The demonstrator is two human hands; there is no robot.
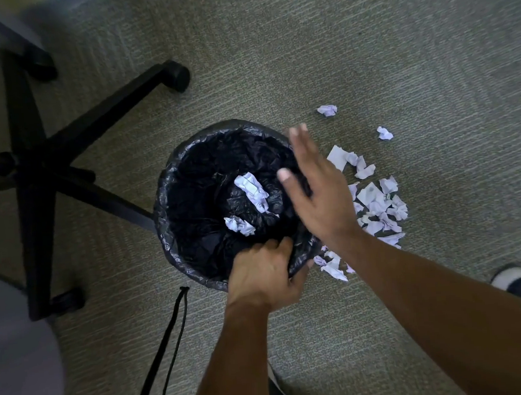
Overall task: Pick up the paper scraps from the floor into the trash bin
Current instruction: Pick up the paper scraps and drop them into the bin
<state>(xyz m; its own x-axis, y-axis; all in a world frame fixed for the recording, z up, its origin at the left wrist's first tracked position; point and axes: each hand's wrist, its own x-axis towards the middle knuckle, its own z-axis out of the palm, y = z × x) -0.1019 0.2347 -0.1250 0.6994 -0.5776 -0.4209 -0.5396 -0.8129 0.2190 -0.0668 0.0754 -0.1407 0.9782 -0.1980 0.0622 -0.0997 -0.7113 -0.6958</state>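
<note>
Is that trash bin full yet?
No, nearly empty. The bin shows mostly bare black liner, with only two crumpled papers inside.

I'm looking straight down at a round trash bin (175, 235) lined with a black plastic bag (195, 171), standing on grey-green carpet (366, 48). My left hand (264, 278) grips the bin's near rim, fingers curled over the bag's edge. My right hand (318, 192) hovers above the bin's right side, palm flat, fingers spread and empty. Two crumpled paper scraps (251, 190) lie inside on the liner. A heap of torn white scraps (375, 204) sits on the carpet just right of the bin, with two crumpled balls (327, 110) farther out. A black office chair base (32, 165) stands to the left.
</note>
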